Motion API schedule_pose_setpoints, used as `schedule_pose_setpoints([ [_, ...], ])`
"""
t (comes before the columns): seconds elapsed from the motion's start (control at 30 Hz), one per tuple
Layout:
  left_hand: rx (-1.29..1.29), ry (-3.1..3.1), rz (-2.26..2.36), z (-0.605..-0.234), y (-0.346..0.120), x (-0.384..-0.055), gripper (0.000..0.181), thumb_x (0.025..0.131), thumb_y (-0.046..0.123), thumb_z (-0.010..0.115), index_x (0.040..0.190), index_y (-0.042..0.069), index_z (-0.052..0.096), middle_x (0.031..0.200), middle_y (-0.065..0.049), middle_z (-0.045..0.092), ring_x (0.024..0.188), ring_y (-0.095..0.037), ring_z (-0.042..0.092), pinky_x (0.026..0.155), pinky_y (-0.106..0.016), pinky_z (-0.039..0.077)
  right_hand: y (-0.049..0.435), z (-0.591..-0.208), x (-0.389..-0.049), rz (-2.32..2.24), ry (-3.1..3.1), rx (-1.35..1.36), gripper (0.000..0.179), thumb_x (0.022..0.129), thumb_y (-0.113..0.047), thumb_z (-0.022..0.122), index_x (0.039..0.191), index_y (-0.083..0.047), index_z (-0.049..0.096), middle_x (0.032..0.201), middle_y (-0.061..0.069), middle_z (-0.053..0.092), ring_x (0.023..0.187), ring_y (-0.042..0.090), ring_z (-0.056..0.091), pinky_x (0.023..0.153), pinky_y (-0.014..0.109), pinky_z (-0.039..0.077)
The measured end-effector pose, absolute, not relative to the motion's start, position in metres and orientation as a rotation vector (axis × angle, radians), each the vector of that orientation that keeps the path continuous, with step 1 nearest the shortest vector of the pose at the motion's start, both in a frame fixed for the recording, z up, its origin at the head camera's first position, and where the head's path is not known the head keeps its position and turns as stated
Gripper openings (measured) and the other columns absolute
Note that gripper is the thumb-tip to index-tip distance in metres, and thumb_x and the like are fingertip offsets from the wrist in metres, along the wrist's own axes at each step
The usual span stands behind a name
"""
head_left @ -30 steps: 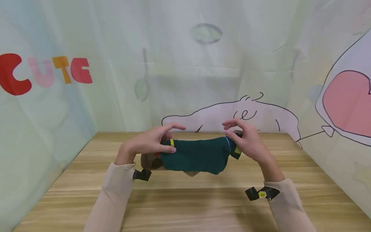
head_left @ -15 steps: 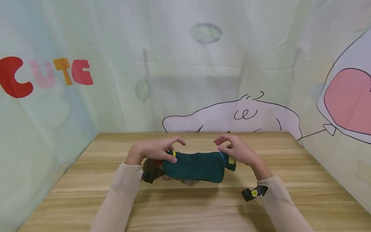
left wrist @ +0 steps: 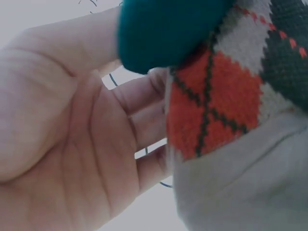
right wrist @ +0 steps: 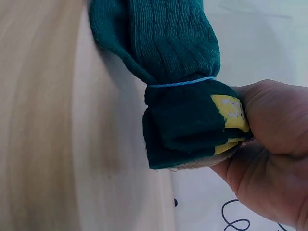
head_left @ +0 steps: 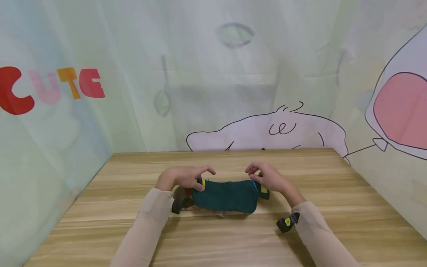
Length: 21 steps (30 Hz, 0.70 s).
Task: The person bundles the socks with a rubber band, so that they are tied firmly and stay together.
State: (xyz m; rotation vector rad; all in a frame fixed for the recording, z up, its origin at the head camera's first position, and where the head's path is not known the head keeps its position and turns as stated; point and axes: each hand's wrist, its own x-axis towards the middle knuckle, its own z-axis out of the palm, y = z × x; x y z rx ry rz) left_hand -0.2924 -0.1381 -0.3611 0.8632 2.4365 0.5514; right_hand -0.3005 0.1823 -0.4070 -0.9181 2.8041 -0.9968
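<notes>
A dark green sock (head_left: 227,196) stretches sideways between both hands, low over the table. Behind its left part shows an argyle sock (left wrist: 216,106) in red, grey and dark green, with a plain greyish end. My left hand (head_left: 185,177) pinches the left end, thumb in front by a yellow mark and other fingers behind. At the opposite end, my right hand (head_left: 271,181) pinches the gathered cuff between thumb and fingers. A thin blue band (right wrist: 183,83) cinches the green sock just inside that cuff, and a yellow patch (right wrist: 230,113) shows beside the thumb.
The wood-grain table (head_left: 213,237) reaches back to a printed curtain (head_left: 220,74) with a cartoon animal and coloured letters. More curtain hangs along the left and right sides. A small black camera (head_left: 283,225) sits at the right wrist.
Both hands have come down toward the table with the socks, keeping their pinch. The left hand has also shifted right and the right hand slightly left.
</notes>
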Motion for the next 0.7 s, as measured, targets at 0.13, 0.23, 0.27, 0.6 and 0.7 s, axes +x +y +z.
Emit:
schedule_pose_setpoints([
  [0.13, 0.83, 2.47, 0.524, -0.362, -0.139, -0.295, 0.058, 0.098, 0.011, 0.065, 0.148, 0.019, 0.037, 0.138, -0.017, 0.051, 0.115, -0.026, 0.056, 0.1, -0.049, 0.043, 0.18, -0.411, -0.304, -0.96, 2.844, -0.914, 0.017, 0.098, -0.001, 0.061, 0.114, 0.001, 0.066, 0.108, 0.014, 0.068, 0.101, 0.026, 0.063, 0.086, 0.043, 0.053],
  [0.23, 0.805, 2.493, 0.522, -0.365, -0.14, -0.298, 0.06, 0.097, 0.009, 0.066, 0.147, 0.02, 0.037, 0.142, -0.017, 0.05, 0.117, -0.029, 0.057, 0.101, -0.05, 0.043, 0.179, -0.415, -0.307, -0.978, 2.855, -0.885, 0.018, 0.098, -0.001, 0.061, 0.116, 0.001, 0.065, 0.11, 0.015, 0.068, 0.097, 0.024, 0.064, 0.085, 0.041, 0.053],
  [0.27, 0.797, 2.501, 0.521, -0.367, -0.141, -0.299, 0.06, 0.096, 0.009, 0.067, 0.147, 0.021, 0.037, 0.141, -0.017, 0.051, 0.118, -0.029, 0.057, 0.101, -0.051, 0.043, 0.179, -0.416, -0.309, -0.993, 2.854, -0.887, 0.018, 0.099, -0.002, 0.06, 0.116, 0.001, 0.065, 0.111, 0.016, 0.068, 0.095, 0.023, 0.065, 0.084, 0.04, 0.053],
  [0.6, 0.754, 2.535, 0.528, -0.375, -0.143, -0.298, 0.06, 0.095, 0.01, 0.069, 0.146, 0.021, 0.04, 0.12, -0.014, 0.061, 0.11, -0.027, 0.059, 0.097, -0.049, 0.045, 0.185, -0.423, -0.304, -0.994, 2.763, -1.0, 0.05, 0.092, -0.04, 0.072, 0.128, -0.005, 0.062, 0.124, 0.009, 0.063, 0.115, 0.027, 0.058, 0.097, 0.049, 0.047],
  [0.7, 0.724, 2.563, 0.51, -0.374, -0.142, -0.297, 0.059, 0.095, 0.011, 0.07, 0.144, 0.021, 0.041, 0.117, -0.011, 0.062, 0.106, -0.025, 0.06, 0.096, -0.049, 0.045, 0.183, -0.423, -0.302, -0.903, 2.799, -1.005, 0.061, 0.087, -0.046, 0.076, 0.131, -0.007, 0.06, 0.127, 0.011, 0.06, 0.117, 0.029, 0.056, 0.097, 0.051, 0.045],
])
